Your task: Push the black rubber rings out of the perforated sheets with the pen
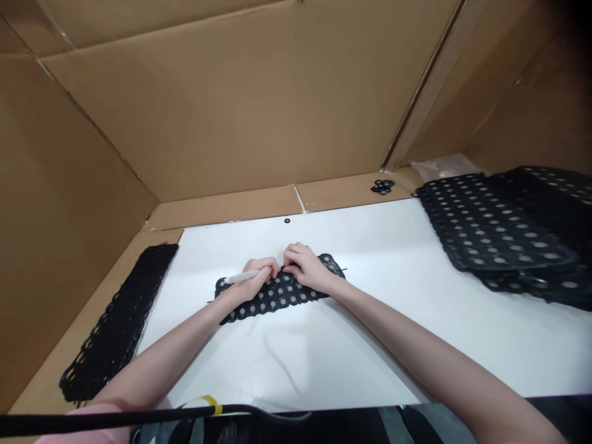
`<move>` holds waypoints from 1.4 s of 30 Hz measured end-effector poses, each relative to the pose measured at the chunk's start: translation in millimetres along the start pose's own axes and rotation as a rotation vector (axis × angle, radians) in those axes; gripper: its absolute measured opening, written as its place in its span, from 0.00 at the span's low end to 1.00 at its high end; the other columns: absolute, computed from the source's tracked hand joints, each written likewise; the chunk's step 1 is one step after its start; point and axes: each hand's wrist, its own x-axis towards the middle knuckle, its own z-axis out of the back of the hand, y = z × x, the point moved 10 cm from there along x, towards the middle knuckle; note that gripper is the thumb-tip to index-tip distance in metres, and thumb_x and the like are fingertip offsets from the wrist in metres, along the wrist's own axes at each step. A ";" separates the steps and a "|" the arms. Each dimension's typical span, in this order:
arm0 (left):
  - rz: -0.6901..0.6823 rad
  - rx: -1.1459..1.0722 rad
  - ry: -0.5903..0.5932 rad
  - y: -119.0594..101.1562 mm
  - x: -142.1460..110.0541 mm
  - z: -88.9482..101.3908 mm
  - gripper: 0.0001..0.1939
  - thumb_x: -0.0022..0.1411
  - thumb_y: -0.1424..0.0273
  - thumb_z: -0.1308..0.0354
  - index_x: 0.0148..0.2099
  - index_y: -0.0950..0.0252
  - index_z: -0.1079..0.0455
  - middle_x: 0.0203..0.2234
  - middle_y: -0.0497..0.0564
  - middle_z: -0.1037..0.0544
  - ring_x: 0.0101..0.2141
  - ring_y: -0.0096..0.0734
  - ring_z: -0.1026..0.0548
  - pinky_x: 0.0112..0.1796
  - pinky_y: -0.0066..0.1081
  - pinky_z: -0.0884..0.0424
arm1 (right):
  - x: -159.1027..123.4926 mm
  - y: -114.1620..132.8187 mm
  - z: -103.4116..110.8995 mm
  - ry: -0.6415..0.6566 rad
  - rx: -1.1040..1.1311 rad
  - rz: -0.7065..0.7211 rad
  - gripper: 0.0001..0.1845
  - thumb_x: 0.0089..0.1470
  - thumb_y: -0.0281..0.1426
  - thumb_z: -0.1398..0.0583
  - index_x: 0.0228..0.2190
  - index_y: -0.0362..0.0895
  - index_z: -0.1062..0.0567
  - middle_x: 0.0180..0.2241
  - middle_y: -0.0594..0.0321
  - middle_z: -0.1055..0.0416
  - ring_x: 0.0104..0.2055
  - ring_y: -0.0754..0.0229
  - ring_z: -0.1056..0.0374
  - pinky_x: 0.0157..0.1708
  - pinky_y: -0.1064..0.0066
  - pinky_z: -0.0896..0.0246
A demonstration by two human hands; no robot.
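Note:
In the middle of the white board point(370, 246), a black strip dotted with round pale spots point(282, 297) lies flat, slightly slanted. My left hand point(259, 276) is closed around a slim white pen-like tool point(241, 277) and rests over the strip's far edge. Beside it, my right hand point(308, 266) has its fingers bent, thumb and fingertips pinched together at that same edge. The tool's working end and whatever lies between the right fingertips are hidden. Thin dark threads stick out at both ends of the strip.
A stack of larger black dotted sheets point(499, 228) lies at the right. A long black lacy strip point(120, 320) lies at the left. Small black rings point(382, 187) are heaped at the back, and one ring point(287, 221) sits apart. Cardboard walls point(259, 105) enclose the board. A black cable point(152, 418) crosses the front.

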 end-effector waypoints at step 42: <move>-0.035 0.085 0.068 -8.5 -0.1 -7.7 0.11 0.56 0.73 0.59 0.24 0.66 0.40 0.18 0.44 0.38 0.22 0.25 0.41 0.28 0.27 0.44 | -0.4 -1.8 -1.1 0.023 0.020 -0.048 0.08 0.50 0.20 0.43 0.24 0.44 0.34 0.32 0.61 0.33 0.40 0.56 0.42 0.41 0.63 0.49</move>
